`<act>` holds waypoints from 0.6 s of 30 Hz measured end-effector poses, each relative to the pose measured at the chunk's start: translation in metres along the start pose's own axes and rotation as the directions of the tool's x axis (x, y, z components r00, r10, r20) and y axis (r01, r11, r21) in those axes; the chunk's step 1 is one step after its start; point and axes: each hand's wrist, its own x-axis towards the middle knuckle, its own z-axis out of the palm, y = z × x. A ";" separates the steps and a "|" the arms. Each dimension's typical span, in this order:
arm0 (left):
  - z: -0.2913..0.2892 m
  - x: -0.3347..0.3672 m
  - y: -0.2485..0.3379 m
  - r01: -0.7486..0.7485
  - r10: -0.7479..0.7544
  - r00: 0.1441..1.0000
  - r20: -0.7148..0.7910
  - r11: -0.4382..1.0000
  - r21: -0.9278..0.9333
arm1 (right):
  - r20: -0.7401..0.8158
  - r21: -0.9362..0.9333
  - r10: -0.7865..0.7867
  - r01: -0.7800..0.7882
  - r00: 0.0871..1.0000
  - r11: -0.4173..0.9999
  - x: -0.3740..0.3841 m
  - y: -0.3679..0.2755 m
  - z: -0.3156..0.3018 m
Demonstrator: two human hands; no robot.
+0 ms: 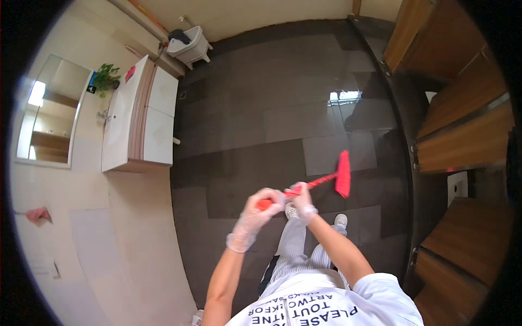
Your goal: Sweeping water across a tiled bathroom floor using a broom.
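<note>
A red broom (343, 174) with a wide bristle head is held in both of my gloved hands. My left hand (262, 206), in a clear plastic glove, wraps round the top end of the handle. Lower on the handle, my right hand (300, 200) grips it with its fingers closed, also in a clear glove. From there the handle slants right to the broom head, which is over the dark tiled floor (244, 179) ahead of my shoes. Whether the bristles press on the floor is hard to tell.
Along the left wall stand a white sink cabinet (160, 114), a mirror (54, 111) and a potted plant (104, 79). A white mop basin (190, 48) is at the far left corner. Wooden stall doors (462, 146) line a raised edge on the right. Light reflects off the floor.
</note>
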 end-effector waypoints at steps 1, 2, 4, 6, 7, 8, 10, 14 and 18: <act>-0.021 0.002 0.009 -0.020 0.020 1.000 0.020 1.000 0.022 | 0.019 0.022 0.065 -0.066 0.998 0.998 0.006 -0.009 0.034; -0.039 0.003 0.018 -0.059 0.060 0.998 -0.025 0.997 0.046 | 0.094 0.100 0.046 -0.056 0.995 0.993 0.009 -0.017 0.058; -0.065 0.009 0.030 -0.074 0.080 0.996 -0.039 0.989 0.130 | 0.193 0.164 0.132 -0.165 0.972 0.972 0.021 -0.029 0.096; -0.080 0.018 0.036 -0.102 0.114 0.992 -0.063 0.980 0.169 | 0.172 0.219 -0.063 0.025 0.983 0.975 0.033 -0.036 0.129; -0.087 0.023 0.038 -0.091 0.102 0.994 -0.046 0.974 0.209 | 0.164 0.276 -0.162 0.112 0.973 0.955 0.041 -0.039 0.142; -0.090 0.029 0.038 -0.123 0.141 0.989 -0.048 0.957 0.262 | 0.169 0.531 -0.128 0.019 0.977 0.847 0.051 -0.041 0.150; -0.085 0.043 0.034 -0.211 0.233 0.972 -0.037 0.928 0.307 | 0.350 0.824 0.116 -0.364 0.930 0.434 0.071 -0.045 0.147; -0.036 0.068 0.017 -0.384 0.391 0.909 0.144 0.653 0.653 | 0.457 0.888 -0.395 -0.378 0.797 0.263 0.074 -0.042 0.100; 0.057 0.050 -0.001 -0.490 0.353 0.870 0.344 0.545 0.681 | 0.197 0.668 -0.079 -0.075 0.977 0.740 0.046 -0.037 0.019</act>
